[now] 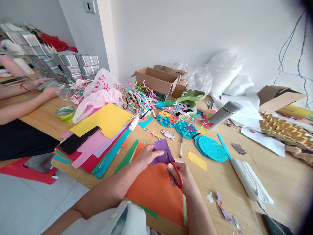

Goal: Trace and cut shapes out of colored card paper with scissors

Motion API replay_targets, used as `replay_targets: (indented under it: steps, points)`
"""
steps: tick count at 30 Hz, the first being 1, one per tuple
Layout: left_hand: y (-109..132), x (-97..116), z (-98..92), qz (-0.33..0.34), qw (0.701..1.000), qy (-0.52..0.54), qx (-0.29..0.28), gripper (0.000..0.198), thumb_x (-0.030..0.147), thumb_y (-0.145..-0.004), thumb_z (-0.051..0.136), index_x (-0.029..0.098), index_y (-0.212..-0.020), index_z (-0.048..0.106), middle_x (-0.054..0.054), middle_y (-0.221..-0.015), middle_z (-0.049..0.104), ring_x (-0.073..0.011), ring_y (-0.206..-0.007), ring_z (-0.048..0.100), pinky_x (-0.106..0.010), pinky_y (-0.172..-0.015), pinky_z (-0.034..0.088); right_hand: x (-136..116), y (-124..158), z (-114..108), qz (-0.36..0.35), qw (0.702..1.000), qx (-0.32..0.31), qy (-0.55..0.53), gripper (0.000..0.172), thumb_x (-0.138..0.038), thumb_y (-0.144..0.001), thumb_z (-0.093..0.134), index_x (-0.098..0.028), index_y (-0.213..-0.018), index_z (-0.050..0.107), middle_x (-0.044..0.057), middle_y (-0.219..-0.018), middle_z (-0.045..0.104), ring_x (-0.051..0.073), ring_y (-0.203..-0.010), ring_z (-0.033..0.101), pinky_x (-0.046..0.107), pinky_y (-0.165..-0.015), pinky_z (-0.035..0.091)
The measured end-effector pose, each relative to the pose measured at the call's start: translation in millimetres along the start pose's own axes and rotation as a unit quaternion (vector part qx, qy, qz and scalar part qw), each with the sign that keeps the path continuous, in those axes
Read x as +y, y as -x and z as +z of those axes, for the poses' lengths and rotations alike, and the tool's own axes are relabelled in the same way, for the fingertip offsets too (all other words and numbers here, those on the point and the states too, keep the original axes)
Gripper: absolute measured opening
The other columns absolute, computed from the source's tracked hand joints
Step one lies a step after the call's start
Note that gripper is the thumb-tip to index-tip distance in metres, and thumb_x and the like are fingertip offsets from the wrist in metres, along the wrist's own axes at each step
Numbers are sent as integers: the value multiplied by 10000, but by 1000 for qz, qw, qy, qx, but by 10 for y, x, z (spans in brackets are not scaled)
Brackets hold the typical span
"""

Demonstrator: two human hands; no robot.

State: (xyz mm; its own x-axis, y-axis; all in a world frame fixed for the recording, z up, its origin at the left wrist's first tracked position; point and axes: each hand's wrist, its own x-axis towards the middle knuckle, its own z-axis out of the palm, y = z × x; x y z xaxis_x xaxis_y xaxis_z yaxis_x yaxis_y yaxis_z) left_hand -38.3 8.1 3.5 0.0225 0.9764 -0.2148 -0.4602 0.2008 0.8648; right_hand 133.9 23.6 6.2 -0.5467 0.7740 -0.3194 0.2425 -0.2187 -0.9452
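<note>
My left hand (148,156) is closed on the left side of a small piece of purple paper (160,146), thumb on top. In my right hand (182,174) is a pair of red-handled scissors (177,174), with fingers through the loops. The blades lie at the paper's right part, where a strip angles away from the main piece. Both hands are above a large orange sheet (156,192) lying over green paper. Just beyond them lie a pen (181,147), a fish cutout (168,134) and a yellow paper piece (197,160).
Stacked coloured paper with a black phone (78,140) lies left. Blue round pieces (212,148), a grey thermos (226,114) and a white power strip (251,181) are right. Purple scraps (223,209) lie near the front. A cardboard box (156,81) stands behind. Another person's hands (50,90) are far left.
</note>
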Motion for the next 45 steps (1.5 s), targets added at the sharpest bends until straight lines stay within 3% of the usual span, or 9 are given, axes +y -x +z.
replay_targets:
  steps: [16,31,45]
  points:
    - [30,85,-1,-10,998,-55,-12,285,342,-648,705,115,-820,704,-53,-738,683,-151,-642,583,-261,-628,429,-20,9,-25,0,999,-23,41,507,-638,-726,612,-148,-603,583,-6,-376,538,82,-288,437,189,-312,297]
    - [12,88,-39,-7,996,-92,11,260,350,-652,684,118,-768,694,-41,-682,667,-130,-583,556,-247,-578,413,-21,6,-47,27,998,-27,51,537,-677,-689,613,-152,-583,577,-11,-350,521,83,-267,414,190,-298,279]
    - [43,145,-30,-16,992,-122,4,208,346,-634,680,142,-673,667,5,-583,583,-99,-516,470,-225,-508,329,-12,-7,-58,19,996,-45,73,512,-658,-701,617,-159,-596,580,-2,-378,550,96,-296,456,196,-311,306]
